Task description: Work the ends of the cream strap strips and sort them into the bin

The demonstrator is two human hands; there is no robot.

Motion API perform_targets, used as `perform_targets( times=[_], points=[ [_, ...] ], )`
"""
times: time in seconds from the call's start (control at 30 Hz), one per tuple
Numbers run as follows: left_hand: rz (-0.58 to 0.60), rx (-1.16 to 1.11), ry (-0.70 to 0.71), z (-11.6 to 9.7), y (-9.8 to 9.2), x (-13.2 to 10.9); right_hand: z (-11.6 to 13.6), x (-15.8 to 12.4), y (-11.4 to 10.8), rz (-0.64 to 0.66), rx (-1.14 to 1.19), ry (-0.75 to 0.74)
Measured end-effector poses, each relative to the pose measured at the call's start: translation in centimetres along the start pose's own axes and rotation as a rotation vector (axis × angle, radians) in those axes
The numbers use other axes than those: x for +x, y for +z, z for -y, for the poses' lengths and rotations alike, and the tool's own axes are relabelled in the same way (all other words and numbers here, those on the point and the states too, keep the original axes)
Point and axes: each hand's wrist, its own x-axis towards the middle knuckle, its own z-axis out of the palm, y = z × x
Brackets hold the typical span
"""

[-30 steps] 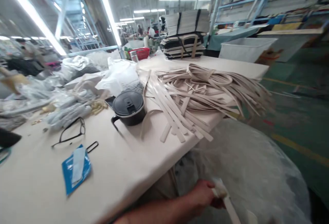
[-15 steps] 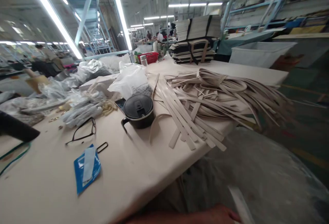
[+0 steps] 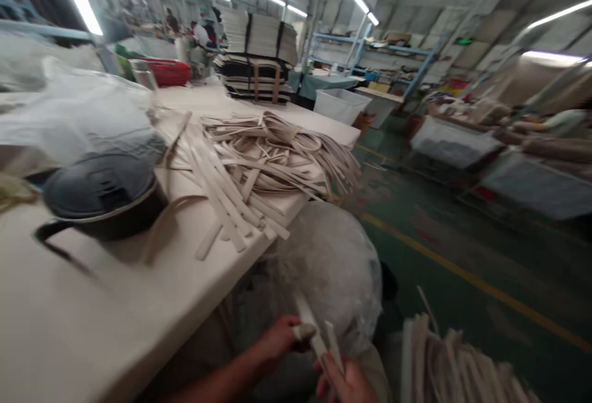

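Low in the view, my left hand [image 3: 277, 340] is closed on a pale cream strap [image 3: 309, 324], its thumb wrapped in light tape. My right hand [image 3: 348, 383] sits just to the right at the bottom edge, fingers pinched on a second short strap end [image 3: 333, 344]. Both hands are below the table edge, in front of a large clear plastic bag [image 3: 333, 267]. A heap of the same cream straps [image 3: 259, 156] lies on the white table [image 3: 92, 329] above them. Another bundle of straps [image 3: 453, 360] stands at the lower right.
A black lidded mug [image 3: 102, 196] stands on the table at left, with clear plastic bags [image 3: 74, 113] behind it. Stacked bound bundles [image 3: 259, 51] and a red basket [image 3: 169, 73] sit at the far end. Green floor with a yellow line [image 3: 462, 273] runs to the right; other workers sit far off.
The view has swung right and down. My left hand has come back into view holding the strap, and my right hand has appeared beside it. The glasses and blue packet are out of view.
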Motion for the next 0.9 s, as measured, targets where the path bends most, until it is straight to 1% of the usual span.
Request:
perform_targets(
  times=[0.07,0.13,0.2,0.27,0.3,0.33,0.37,0.47,0.5,0.53,0.57,0.67,0.7,0.73,0.83,0.87,0.9],
  points=[
    [-0.030,-0.029,0.029,-0.4,-0.7,0.3,-0.1,-0.3,0.0,0.007,-0.008,-0.025],
    [-0.034,-0.033,0.047,-0.1,-0.5,0.4,-0.1,-0.7,0.1,0.006,-0.027,-0.029],
    [0.025,0.010,0.061,0.6,0.4,-0.2,0.4,-1.1,0.3,0.010,-0.048,-0.028],
    [0.110,0.036,0.086,1.4,1.5,-1.0,1.1,-1.7,0.3,0.010,-0.075,-0.046],
    [0.132,0.029,0.094,1.7,1.9,-1.5,1.5,-2.0,0.2,0.011,-0.088,-0.065],
    [0.127,0.005,0.097,1.7,2.1,-1.9,1.8,-2.5,-0.1,0.016,-0.103,-0.091],
    [0.097,-0.028,0.092,1.6,2.0,-2.3,2.1,-3.0,-0.5,0.019,-0.123,-0.119],
    [-0.070,-0.144,0.088,0.7,1.2,-3.5,2.6,-4.8,-1.9,0.014,-0.211,-0.180],
    [-0.108,-0.161,0.094,0.4,1.1,-4.0,2.9,-5.3,-2.1,0.001,-0.245,-0.188],
    [-0.113,-0.154,0.102,0.3,1.1,-4.5,3.2,-5.7,-2.2,-0.014,-0.271,-0.193],
    [-0.088,-0.129,0.111,0.3,1.3,-5.1,3.6,-6.1,-2.1,-0.024,-0.287,-0.195],
    [0.068,-0.009,0.154,-0.1,2.3,-6.8,5.2,-6.7,-1.2,0.004,-0.245,-0.186],
    [0.086,0.013,0.175,-0.4,2.5,-7.2,5.6,-6.8,-1.1,0.019,-0.221,-0.183],
    [0.063,0.013,0.190,-1.0,2.5,-7.5,5.8,-7.0,-1.0,0.039,-0.206,-0.178],
    [-0.121,-0.094,0.196,-2.6,1.6,-7.7,5.8,-7.6,-1.5,0.075,-0.242,-0.175],
    [-0.169,-0.129,0.192,-2.8,1.2,-7.6,5.7,-7.8,-1.7,0.070,-0.269,-0.175],
    [-0.184,-0.139,0.186,-2.8,1.0,-7.5,5.7,-7.9,-1.8,0.057,-0.291,-0.175]
  ],
)
